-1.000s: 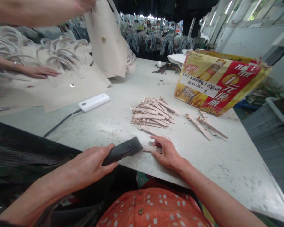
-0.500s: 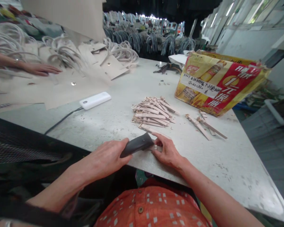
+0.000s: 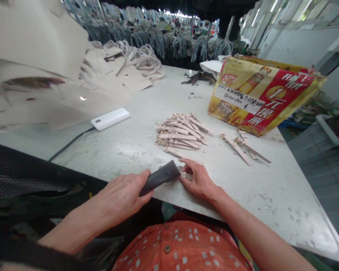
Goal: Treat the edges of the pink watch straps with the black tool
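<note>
My left hand (image 3: 124, 192) is closed around a dark grey elongated handheld device (image 3: 161, 178), its blunt end pointing right and slightly up. Right at that end, my right hand (image 3: 199, 180) pinches a small pale strap (image 3: 188, 175), mostly hidden by the fingers. Just beyond both hands lies a heap of pale pink-beige straps (image 3: 182, 131) with gold-coloured metal ends. One single strap (image 3: 180, 153) rests between the heap and my right hand. Farther right, several more straps (image 3: 237, 150) lie loosely crossed.
A yellow and red cardboard box (image 3: 260, 98) stands at the back right. A white power bank (image 3: 110, 119) with a dark cable lies left on the table (image 3: 231, 199). Pale bag pieces with looped handles (image 3: 138, 60) cover the back left. A grey bin (image 3: 324, 158) stands beyond the right edge.
The device in my left hand has shifted slightly left and tilted more steeply. At far left, a pale panel has swung lower, and the other person's hand is no longer plainly visible.
</note>
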